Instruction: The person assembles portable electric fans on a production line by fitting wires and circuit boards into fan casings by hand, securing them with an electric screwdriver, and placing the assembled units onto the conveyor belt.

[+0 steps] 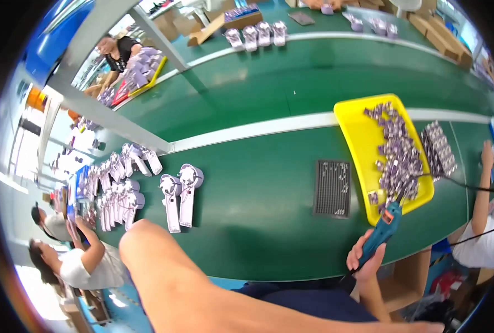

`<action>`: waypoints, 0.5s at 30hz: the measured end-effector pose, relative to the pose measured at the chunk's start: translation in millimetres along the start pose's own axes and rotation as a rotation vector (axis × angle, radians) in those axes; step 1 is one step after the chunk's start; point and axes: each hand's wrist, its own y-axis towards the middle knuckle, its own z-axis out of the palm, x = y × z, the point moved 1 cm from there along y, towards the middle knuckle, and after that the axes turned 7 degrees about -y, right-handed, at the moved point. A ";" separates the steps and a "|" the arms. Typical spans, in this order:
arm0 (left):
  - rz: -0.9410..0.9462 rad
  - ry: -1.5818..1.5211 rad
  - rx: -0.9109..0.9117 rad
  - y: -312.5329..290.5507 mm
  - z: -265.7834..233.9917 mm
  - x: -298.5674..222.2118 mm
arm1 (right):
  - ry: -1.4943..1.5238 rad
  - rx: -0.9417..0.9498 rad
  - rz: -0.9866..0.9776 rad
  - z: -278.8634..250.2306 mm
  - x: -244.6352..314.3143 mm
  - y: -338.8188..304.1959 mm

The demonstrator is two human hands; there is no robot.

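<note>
My right hand (367, 256) is wrapped round a teal electric screwdriver (381, 233) near the front edge of the green table. The screwdriver's nose points up over the near end of a yellow tray (352, 139). Small purple and silver parts (394, 150) lie heaped along the tray's right side. My left arm (219, 294) bends across the lower picture, close to the camera. Its hand (424, 327) is mostly cut off by the lower edge at the right, and its fingers cannot be made out. Left of the yellow tray lies a black perforated screw tray (332, 188) with a few screws in it.
Two pale lilac housings with round heads (181, 197) lie left of the middle; more housings (116, 205) stand in rows beyond. A block of small parts (438, 150) sits right of the yellow tray. A white rail (258, 130) crosses the table. Co-workers sit left and right.
</note>
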 end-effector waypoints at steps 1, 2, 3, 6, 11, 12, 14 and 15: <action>0.040 0.017 0.001 3.8 -12.9 -5.1 | 0.027 -0.053 -0.004 1.4 1.5 -8.9; 0.079 0.033 0.001 5.2 -27.7 -10.9 | 0.053 -0.108 -0.007 -2.1 4.0 -15.2; 0.103 0.070 0.009 2.9 -19.5 -24.6 | 0.059 -0.046 -0.039 -3.6 3.1 -11.1; 0.156 0.190 0.043 -0.6 -10.0 -56.1 | 0.081 -0.054 -0.070 -7.7 -1.8 -15.0; 0.151 0.238 0.100 -27.3 -1.9 -99.5 | 0.136 -0.127 -0.056 7.5 13.1 2.5; 0.152 0.239 0.110 -32.6 0.7 -106.2 | 0.102 -0.119 -0.071 7.3 12.2 4.1; 0.170 0.253 0.142 -34.8 4.9 -114.0 | 0.120 -0.058 -0.060 0.6 10.4 0.4; 0.186 0.267 0.166 -31.6 5.3 -113.6 | 0.104 -0.040 -0.072 -3.8 8.7 -0.2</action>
